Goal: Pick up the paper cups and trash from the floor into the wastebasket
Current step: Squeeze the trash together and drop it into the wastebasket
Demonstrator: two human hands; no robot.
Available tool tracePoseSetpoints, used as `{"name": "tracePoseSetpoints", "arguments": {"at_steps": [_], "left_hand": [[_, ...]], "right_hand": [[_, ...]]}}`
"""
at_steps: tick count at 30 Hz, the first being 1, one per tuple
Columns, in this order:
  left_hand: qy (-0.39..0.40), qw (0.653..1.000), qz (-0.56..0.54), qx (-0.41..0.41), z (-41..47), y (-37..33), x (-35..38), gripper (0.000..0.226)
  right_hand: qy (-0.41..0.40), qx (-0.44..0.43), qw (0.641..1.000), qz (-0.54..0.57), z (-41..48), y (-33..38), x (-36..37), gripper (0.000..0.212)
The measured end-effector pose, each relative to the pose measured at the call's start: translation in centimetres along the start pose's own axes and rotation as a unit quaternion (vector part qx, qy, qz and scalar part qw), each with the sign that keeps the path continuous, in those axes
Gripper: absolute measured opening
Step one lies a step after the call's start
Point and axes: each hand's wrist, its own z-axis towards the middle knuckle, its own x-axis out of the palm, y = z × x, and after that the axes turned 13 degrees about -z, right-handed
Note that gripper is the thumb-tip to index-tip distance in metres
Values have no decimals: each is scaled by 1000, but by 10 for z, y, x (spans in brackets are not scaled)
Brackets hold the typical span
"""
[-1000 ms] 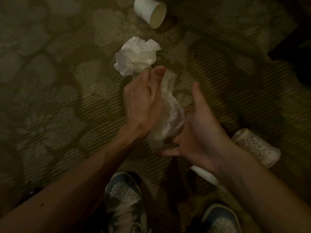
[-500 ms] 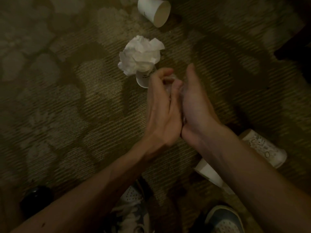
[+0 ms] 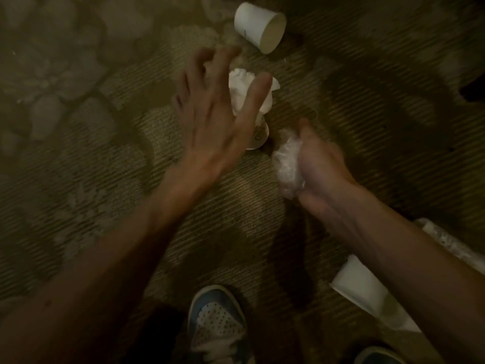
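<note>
- Nearest, by the person's shoe (image 3: 217, 320), a white cup (image 3: 364, 290) lies on its side on the carpet (image 3: 78, 179), partly under the right forearm. A patterned cup (image 3: 446, 240) lies just beyond it.
- The right hand (image 3: 319, 164) is clenched around a plastic wad (image 3: 286, 164) and holds it above the floor.
- The left hand (image 3: 217, 119) is empty. Its fingers are spread wide and reach over the crumpled paper (image 3: 240, 88); blur hides whether they touch it.
- The paper sits on or in the mouth of a small cup (image 3: 259, 136) that is tipped on the carpet just beside the plastic.
- Farthest, a far cup (image 3: 258, 28) lies on its side with its mouth facing right.
- The step in hand looks to be gathering the paper. It would go best if the fingers close low around the wad and the cup rim together, so both lift as one. A grab at the paper alone may pull it free and roll the cup away.
- The wastebasket is not in view.
</note>
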Motion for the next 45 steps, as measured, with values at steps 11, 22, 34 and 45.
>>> {"name": "tracePoseSetpoints", "arguments": {"at_steps": [11, 22, 34, 45], "left_hand": [[238, 969, 53, 39, 43, 43, 29, 54], [94, 992, -76, 24, 52, 54, 27, 34], [67, 959, -255, -99, -6, -14, 7, 72], [128, 953, -273, -38, -55, -22, 42, 38]], "right_hand": [[-32, 31, 998, 39, 23, -7, -6, 49], [-18, 34, 998, 41, 23, -13, -8, 52], [14, 21, 995, 98, 16, -12, -10, 51], [189, -52, 974, 109, -1, -5, -20, 74]]}}
